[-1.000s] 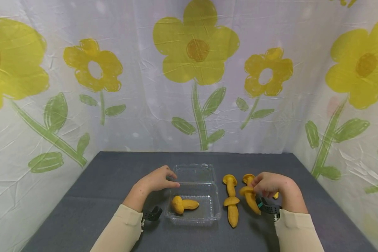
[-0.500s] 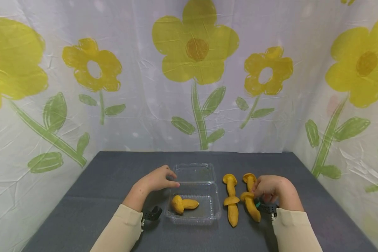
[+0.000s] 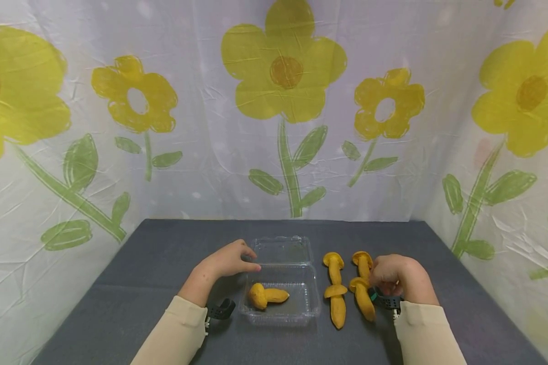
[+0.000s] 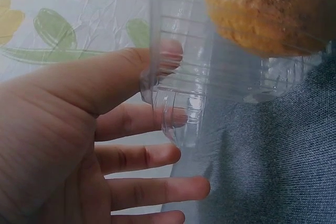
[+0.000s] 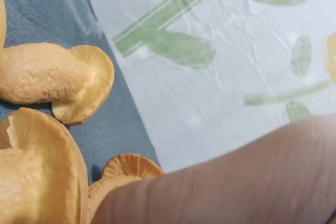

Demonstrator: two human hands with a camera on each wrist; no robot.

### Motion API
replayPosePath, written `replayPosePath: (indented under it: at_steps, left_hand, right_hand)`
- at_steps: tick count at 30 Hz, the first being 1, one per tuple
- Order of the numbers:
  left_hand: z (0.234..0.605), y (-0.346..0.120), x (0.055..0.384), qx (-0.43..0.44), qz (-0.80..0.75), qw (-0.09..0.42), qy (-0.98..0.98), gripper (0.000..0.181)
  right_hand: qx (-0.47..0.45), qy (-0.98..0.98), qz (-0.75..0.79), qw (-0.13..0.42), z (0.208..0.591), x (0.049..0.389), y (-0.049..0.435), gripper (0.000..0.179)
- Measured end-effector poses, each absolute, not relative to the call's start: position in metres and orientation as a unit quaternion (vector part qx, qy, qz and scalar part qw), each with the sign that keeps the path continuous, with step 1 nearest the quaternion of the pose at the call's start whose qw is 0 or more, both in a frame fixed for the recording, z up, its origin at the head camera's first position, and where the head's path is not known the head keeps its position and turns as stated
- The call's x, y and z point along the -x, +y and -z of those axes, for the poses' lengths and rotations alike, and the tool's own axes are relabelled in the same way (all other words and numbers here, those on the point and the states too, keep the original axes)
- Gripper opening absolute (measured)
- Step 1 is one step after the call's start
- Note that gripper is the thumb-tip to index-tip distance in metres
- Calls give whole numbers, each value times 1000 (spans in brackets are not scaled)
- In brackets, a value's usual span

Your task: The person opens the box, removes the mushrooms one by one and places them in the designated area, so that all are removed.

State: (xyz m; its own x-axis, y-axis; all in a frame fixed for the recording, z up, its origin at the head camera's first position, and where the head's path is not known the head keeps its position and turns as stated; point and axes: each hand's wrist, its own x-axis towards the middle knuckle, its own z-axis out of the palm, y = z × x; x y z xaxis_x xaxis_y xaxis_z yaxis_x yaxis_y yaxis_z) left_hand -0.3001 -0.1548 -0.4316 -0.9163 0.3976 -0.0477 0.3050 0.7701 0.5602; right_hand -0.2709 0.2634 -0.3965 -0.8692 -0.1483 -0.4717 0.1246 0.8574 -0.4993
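A clear plastic clamshell box point(image 3: 314, 294) stands with its lid point(image 3: 283, 251) folded back, a yellow mushroom point(image 3: 274, 295) lying in it. At its left side is my left hand point(image 3: 226, 261), fingers fairly straight; in the left wrist view the thumb point(image 4: 121, 74) and index finger show partly through the clear plastic. My right hand point(image 3: 395, 271) bends down with curled fingers beside the right row's near mushroom point(image 3: 364, 304) and far mushroom point(image 3: 362, 259). Another mushroom point(image 5: 131, 166) shows partly beneath this hand in the right wrist view; its fingertips are hidden there.
Two more mushrooms lie end to end in a row between the box and my right hand: a far one point(image 3: 334, 268) and a near one point(image 3: 337, 306). Everything sits on a dark grey cloth point(image 3: 187, 233). Flower-printed white sheets point(image 3: 201, 177) enclose the back and sides.
The near mushroom of the right row has been set down in line with the far one and shifted slightly left. My right hand has drawn a little right of it. The left hand stays put.
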Motion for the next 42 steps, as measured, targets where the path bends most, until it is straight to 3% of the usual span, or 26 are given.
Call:
replayPosePath:
  at_steps: [9,17,24,28,42]
  left_hand:
    - [431,-154,299,-189,-282,84,937,41]
    - [428,-154,298,-188,-279,80,938,36]
    - [428,-153,297,-187,-281,79,938,35]
    - [430,-153,298,-188,-276,78,939,36]
    - [430,-153,299,-186,-274,80,940,34]
  right_hand:
    - [0,924,287,253,386,267,261,37]
    - [18,939,274,208,368,260,249,37]
    - [85,954,247,149,354,256,231,9]
    - [117,959,231,113,352,257,220,23]
    - [177,956,223,69,356,255,184,24]
